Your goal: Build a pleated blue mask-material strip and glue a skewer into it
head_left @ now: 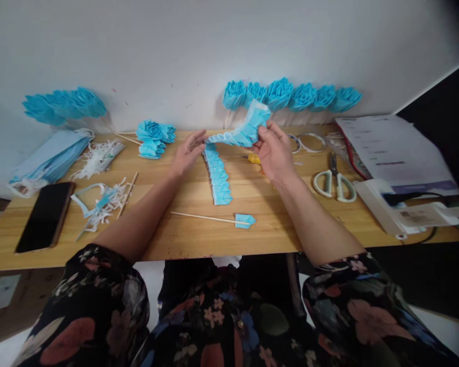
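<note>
A long strip of overlapping folded light-blue sheets (237, 135) stretches between my two hands. My right hand (277, 150) grips its wider raised end, thumb in front and fingers behind. My left hand (189, 150) has its fingertips and thumb together at the strip's narrow left end. Below that point a row of the same folded pieces (219, 176) runs down over the table; whether it joins the raised strip is unclear. In front lies a thin wooden stick (202, 216) with a small folded blue piece (245, 220) at its tip.
Blue flowers on sticks (279, 94) lean along the wall, more (65, 105) at left. Nearby are blue masks (53, 158), white scraps (99, 158) and a phone (46, 216). Scissors (333, 181), tape rolls (311, 142), a power strip (382, 209) and papers (398, 148) occupy the right.
</note>
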Tool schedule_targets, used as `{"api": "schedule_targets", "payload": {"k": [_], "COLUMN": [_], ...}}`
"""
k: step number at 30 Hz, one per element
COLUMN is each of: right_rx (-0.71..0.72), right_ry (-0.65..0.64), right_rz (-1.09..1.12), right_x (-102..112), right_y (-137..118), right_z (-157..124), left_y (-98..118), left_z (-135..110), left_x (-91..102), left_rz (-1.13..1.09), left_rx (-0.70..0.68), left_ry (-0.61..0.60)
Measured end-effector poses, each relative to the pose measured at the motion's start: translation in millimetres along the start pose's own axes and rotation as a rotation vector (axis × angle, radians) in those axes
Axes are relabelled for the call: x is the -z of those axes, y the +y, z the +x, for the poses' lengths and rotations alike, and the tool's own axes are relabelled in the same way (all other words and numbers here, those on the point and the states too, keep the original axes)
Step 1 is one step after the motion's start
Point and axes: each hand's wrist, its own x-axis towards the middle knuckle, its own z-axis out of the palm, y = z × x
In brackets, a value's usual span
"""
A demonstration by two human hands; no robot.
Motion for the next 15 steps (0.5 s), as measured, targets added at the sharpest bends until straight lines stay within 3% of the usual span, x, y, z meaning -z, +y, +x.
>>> {"api": "schedule_targets", "payload": {"k": [3,15], "right_rx": [0.033,0.139], "right_ry": [0.011,0.013], "right_rz": [0.046,-0.111], "right_x": [2,10], "right_y": [0,9], "right_z": [1,6], "left_y": [0,2], "left_z": [-2,-4], "left_x": [-0.6,-1.4], "left_rz": [-0.014,-0.027], "left_rx": [0.032,0.007], "left_ry": [-0.011,-0.029]}}
